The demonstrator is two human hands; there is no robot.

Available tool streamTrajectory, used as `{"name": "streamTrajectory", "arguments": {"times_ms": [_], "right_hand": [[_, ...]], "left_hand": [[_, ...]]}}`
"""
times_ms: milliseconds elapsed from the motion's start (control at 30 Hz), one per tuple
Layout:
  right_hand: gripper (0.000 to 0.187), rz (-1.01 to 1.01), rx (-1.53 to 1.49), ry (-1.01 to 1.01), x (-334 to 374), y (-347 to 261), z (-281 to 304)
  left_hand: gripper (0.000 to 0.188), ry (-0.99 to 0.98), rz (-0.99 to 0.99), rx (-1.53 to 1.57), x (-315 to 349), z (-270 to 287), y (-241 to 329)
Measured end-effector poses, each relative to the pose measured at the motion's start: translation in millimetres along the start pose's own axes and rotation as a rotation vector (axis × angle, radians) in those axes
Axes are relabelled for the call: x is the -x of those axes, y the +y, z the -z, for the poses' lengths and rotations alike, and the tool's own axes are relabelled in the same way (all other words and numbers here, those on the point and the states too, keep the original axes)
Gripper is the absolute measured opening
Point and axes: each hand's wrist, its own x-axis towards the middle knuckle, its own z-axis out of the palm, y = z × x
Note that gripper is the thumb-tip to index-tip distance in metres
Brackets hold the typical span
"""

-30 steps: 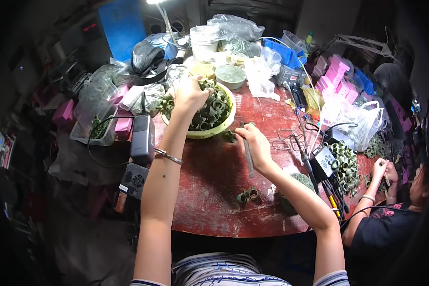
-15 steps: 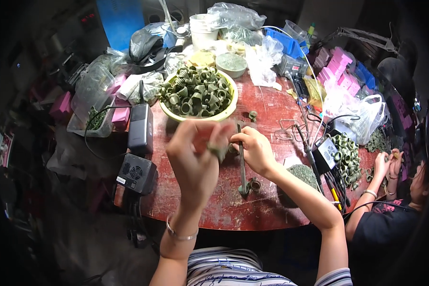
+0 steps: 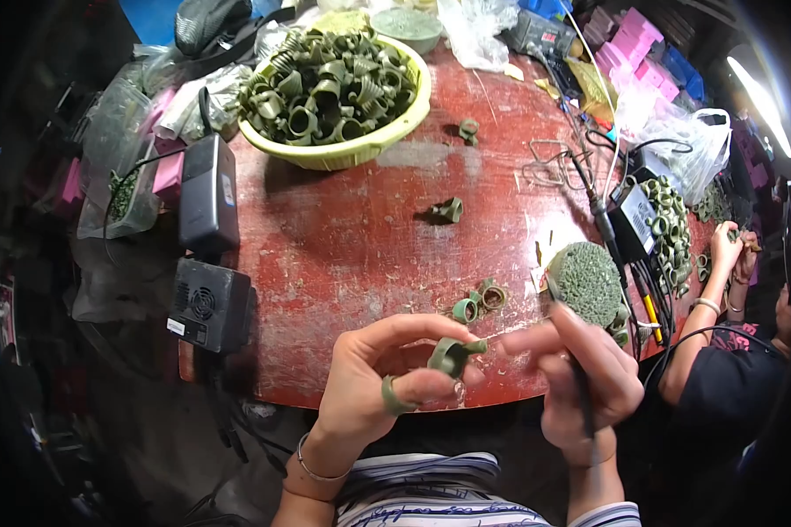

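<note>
My left hand (image 3: pixel 369 373) is above the near table edge, pinching a small green ring (image 3: pixel 450 356) between thumb and fingers. Round its thumb sits another green band (image 3: pixel 394 397). Close by on the right, my right hand (image 3: pixel 589 382) grips a long, thin dark tool (image 3: pixel 582 386), blurred by motion; its kind cannot be made out. Its fingers point toward the green ring without clearly touching it. Just beyond the hands, a few green rings (image 3: pixel 468 307) lie on the red table (image 3: pixel 343 255). Two loose pieces, a nearer one (image 3: pixel 448 210) and a farther one (image 3: pixel 468 132), lie toward the back.
A yellow-green basket (image 3: pixel 343 156) heaped with green rings stands at the back left. On the left are two dark boxes (image 3: pixel 209 198) with cables. A speckled round green block (image 3: pixel 586 285), cords and a ring pile (image 3: pixel 668 228) occupy the right, where another person (image 3: pixel 729 351) works.
My view has shifted nearer the table. Both hands have come back toward the near edge, the right with the tool raised off the table. The left now shows a green ring in its fingers.
</note>
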Motion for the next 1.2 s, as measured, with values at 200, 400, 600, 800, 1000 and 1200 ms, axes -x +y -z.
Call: {"name": "streamTrajectory", "arguments": {"times_ms": [200, 400, 600, 800, 1000, 1200], "right_hand": [[0.018, -0.148, -0.416, 0.013, 26, 1, -7], [0.024, -0.137, -0.451, -0.067, 27, 11, -14], [0.037, 0.020, -0.195, -0.175, 31, 18, -3], [0.025, 0.058, -0.095, 0.104, 41, 13, -5], [0.015, -0.683, -0.557, 0.009, 11, 13, -15], [0.044, -0.428, -0.379, 0.396, 23, 13, -14]], "left_hand": [[0.039, 0.211, -0.009, -0.089, 1, -12, -7], [0.039, 0.256, 0.019, -0.084, 3, -16, -7], [0.039, 0.338, 0.025, -0.100, 1, -20, -7], [0.036, 0.083, 0.008, -0.067, 2, -1, -8], [0.035, -0.108, 0.076, -0.249, -10, 0, -9], [0.032, -0.007, -0.013, -0.278, -3, 6, -10]]}}
